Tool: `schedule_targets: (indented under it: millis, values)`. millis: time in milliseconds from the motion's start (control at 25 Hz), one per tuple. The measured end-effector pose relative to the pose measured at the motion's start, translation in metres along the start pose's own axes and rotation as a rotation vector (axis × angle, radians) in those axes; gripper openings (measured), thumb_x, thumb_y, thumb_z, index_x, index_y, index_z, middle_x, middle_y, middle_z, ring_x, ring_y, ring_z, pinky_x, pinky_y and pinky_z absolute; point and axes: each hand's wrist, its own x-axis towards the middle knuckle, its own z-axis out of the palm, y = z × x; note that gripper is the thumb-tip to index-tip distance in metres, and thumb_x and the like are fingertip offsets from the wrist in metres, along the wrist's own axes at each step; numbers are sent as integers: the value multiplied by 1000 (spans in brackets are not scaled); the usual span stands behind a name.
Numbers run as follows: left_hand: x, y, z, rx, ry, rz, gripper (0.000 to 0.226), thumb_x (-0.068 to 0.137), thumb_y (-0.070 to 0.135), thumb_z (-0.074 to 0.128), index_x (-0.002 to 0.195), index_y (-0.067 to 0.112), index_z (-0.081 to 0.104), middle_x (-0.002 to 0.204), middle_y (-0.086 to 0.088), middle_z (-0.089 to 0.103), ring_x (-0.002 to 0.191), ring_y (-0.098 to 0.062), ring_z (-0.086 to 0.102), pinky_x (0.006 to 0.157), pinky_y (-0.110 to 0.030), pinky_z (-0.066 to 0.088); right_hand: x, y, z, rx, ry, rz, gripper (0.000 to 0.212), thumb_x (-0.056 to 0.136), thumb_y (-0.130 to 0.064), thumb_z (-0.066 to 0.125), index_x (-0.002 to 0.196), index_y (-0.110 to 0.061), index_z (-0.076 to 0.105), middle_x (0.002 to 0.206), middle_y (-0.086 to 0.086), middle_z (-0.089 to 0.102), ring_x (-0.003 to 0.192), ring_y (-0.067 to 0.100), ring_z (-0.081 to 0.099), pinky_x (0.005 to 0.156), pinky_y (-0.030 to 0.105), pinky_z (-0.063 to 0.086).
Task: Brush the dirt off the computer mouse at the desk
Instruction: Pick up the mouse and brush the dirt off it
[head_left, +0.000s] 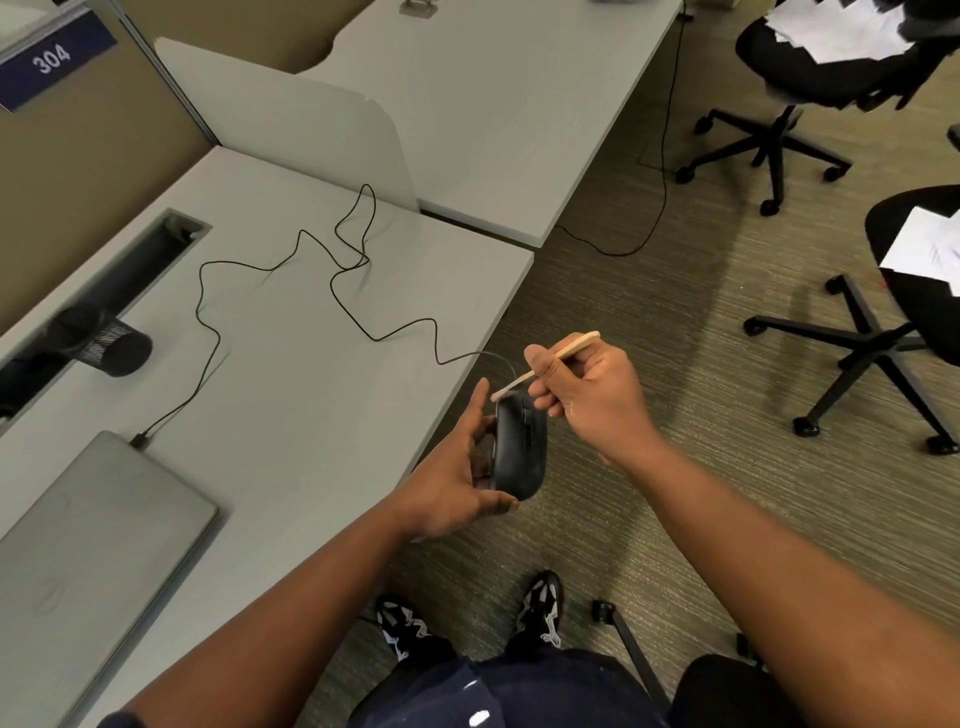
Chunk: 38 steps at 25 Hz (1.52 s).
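Just off the near edge of the desk (291, 395), above the carpet, the black computer mouse (519, 447) is held turned on its side in the left hand (457, 478). It is grasped from the left, with the thumb under its lower end and the fingers behind the body, so most of those fingers are hidden. A light wooden-handled brush (550, 361) is pinched in the right hand (587, 400) between thumb and curled fingers; its far end sticks out past the hand, while its lower tip is set against the top end of the mouse. The bristles are blurred and cannot be made out clearly.

From the mouse a thin black cable (332, 275) is trailed in loose loops across the desk to a plug at the corner of a closed grey laptop (88, 540), whose left side is cut off by the frame. A dark mesh cup (104, 340) is seen lying near a cable slot, smeared by motion. Two office chairs (810, 93) with papers on their seats are partly cropped at the right edge.
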Motion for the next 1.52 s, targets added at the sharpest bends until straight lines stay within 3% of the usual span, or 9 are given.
schedule_targets:
  millis: [120,200,480,600,880,1040,1160,1400,1520]
  values:
    - [0,-1,-1,-7,-3,0,140,83,-10,82,161,56,-13,175,4,16,131,-4,59,101,-46,61,0,2,-4,-205,83,-105,32,96,-43,70,84,-12,70,70,5,75,63,21,73,62,38,60]
    - [0,0,-2,-3,-5,0,139,83,-9,82,161,55,-13,175,3,18,130,-6,61,101,-45,61,1,-1,-5,-65,41,-82,33,96,-39,71,88,-7,70,73,9,75,63,24,72,59,35,59]
    - [-1,1,0,-20,-25,-17,138,85,-12,79,163,48,-17,175,0,16,113,13,65,91,-27,61,2,-3,-8,-93,105,-15,36,96,-41,71,90,-6,69,71,8,75,59,20,69,58,34,59]
    - [-1,2,0,10,-11,-8,138,85,-9,81,162,51,-16,175,1,16,128,3,58,95,-28,61,0,-5,-7,103,27,66,35,97,-34,71,95,0,67,74,12,73,60,19,66,55,28,52]
    - [-2,2,-1,49,6,3,139,84,-6,83,161,54,-16,175,3,17,144,-9,46,106,-36,57,-2,-9,-6,-10,21,-3,33,96,-39,71,91,-7,70,74,10,76,61,20,70,58,30,56]
    - [-3,1,0,36,-5,-8,140,84,-9,81,161,53,-18,175,3,16,134,-3,54,103,-35,59,0,-11,-4,-269,104,-64,33,96,-43,69,81,-14,70,67,5,74,60,19,71,60,38,60]
    - [-2,0,0,32,-11,-12,139,85,-9,81,161,52,-18,175,3,17,116,11,61,95,-27,60,0,-13,-3,-179,46,-77,33,96,-44,70,84,-13,71,68,6,74,61,21,72,60,38,58]
    - [1,0,-1,23,-9,-3,138,86,-9,80,161,51,-18,170,7,26,116,10,65,92,-30,62,0,-10,-1,-343,125,-141,33,97,-45,68,78,-17,68,65,3,72,59,22,71,59,48,60]
    - [1,1,-2,12,-12,7,138,86,-8,81,161,52,-18,170,5,26,116,12,64,91,-31,63,0,-13,-1,-167,92,-138,31,96,-44,69,85,-15,70,70,4,74,62,22,72,65,50,63]
